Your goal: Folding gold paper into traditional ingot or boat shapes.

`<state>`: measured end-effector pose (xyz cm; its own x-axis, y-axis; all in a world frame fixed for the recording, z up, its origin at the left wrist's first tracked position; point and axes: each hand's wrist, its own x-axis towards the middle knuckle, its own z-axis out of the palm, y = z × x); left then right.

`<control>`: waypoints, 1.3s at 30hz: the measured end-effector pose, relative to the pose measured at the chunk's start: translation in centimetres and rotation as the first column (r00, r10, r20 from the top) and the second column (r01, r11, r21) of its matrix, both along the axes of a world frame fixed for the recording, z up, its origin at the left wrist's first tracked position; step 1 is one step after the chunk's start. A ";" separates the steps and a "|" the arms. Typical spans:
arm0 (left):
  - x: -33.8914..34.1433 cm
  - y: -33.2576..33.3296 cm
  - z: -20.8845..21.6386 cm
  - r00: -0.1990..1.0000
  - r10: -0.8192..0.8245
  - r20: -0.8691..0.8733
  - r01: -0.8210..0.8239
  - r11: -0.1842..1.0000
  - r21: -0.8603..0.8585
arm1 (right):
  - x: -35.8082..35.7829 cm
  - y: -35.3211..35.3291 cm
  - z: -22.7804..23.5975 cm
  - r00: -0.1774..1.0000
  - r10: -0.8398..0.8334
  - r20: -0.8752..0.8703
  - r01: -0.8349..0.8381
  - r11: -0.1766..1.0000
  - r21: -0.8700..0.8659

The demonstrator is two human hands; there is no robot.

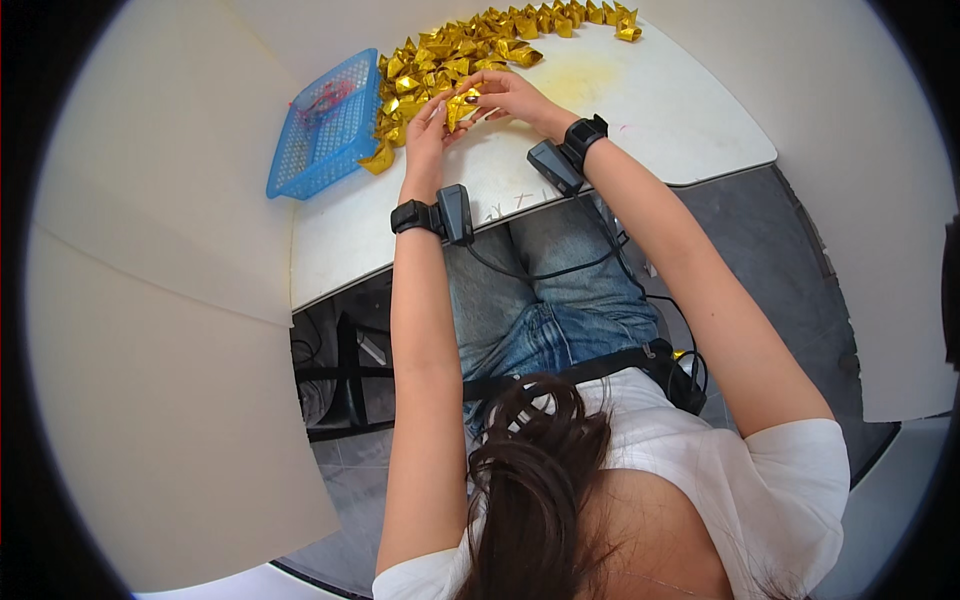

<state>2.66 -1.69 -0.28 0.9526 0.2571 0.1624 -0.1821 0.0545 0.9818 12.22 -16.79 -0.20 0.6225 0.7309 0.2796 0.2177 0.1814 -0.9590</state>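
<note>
Between my two hands, at the near edge of a pile of gold pieces, is a folded gold foil paper ingot. The fingers of my left hand close on its left side. From the right, my right hand reaches over and pinches its upper right part with thumb and fingers. Just beyond my hands lies the heap of gold paper ingots, boat-shaped with pointed ends. My fingers partly cover the held piece, so its full shape is hidden.
A blue plastic basket with mesh walls stands left of the heap, with some pink-red bits inside. The white table has a yellowish smudge. White panels rise around it. Black devices with a cable are strapped at both wrists.
</note>
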 end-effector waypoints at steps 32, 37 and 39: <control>0.2 0.6 0.0 1.000 -0.002 0.005 0.002 0.999 -0.044 | 0.5 0.2 -0.4 0.993 -0.019 0.119 0.023 0.999 -0.036; 0.2 0.6 -0.2 1.000 -0.013 0.013 0.014 0.998 -0.059 | 0.0 0.1 -0.1 0.991 -0.077 0.108 0.076 0.997 0.019; 0.3 0.5 -0.2 1.000 -0.017 0.016 0.018 0.998 -0.062 | 0.2 0.3 0.0 0.987 -0.096 0.128 0.097 0.995 0.004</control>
<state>2.94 -1.16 -0.48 0.9546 0.2503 0.1613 -0.1957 0.1190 0.9734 12.46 -16.45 -0.18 0.6495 0.6700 0.3595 0.3546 0.1514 -0.9227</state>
